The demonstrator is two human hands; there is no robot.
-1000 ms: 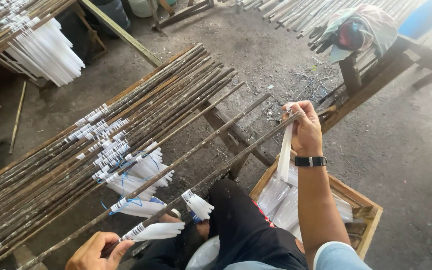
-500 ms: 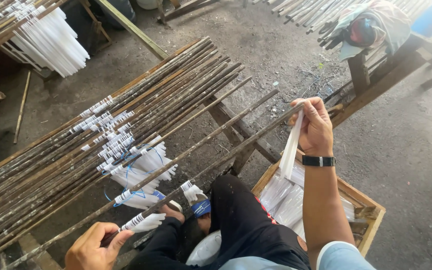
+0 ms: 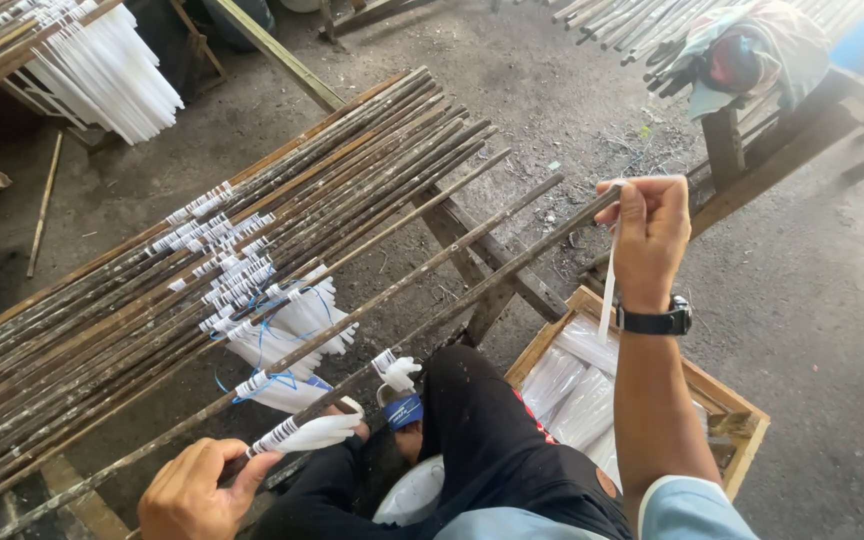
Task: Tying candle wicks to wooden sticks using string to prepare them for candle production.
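We hold one long dark stick [image 3: 422, 320] between our two hands, and its long axis is what matters here: it runs on a diagonal from our left hand [image 3: 197, 490], low and close to our body, up and away to our right hand [image 3: 649, 225], which is stretched out well ahead. The left hand is clenched around the near end of the stick, just behind a bundle of white strips [image 3: 312, 432] bound to it. The right hand is closed at the far tip of the stick, pinching a single white strip [image 3: 607, 300] that hangs straight down from the fingers toward the wooden box [image 3: 742, 440] below our right forearm. That box holds more white strips and sits just beside our right knee, so the right hand is the nearer one to it.

To the left of our stick, and roughly parallel to it, a dense row of like sticks [image 3: 152, 300] lies across a wooden rack [image 3: 472, 270], several carrying white bundles tied with blue cord [image 3: 272, 380]. A second loose stick lies between that row and ours, close alongside. Open room lies to the right of the right hand, over bare concrete floor [image 3: 812, 300]; beyond it stands another rack with a cloth [image 3: 752, 50] draped on it.
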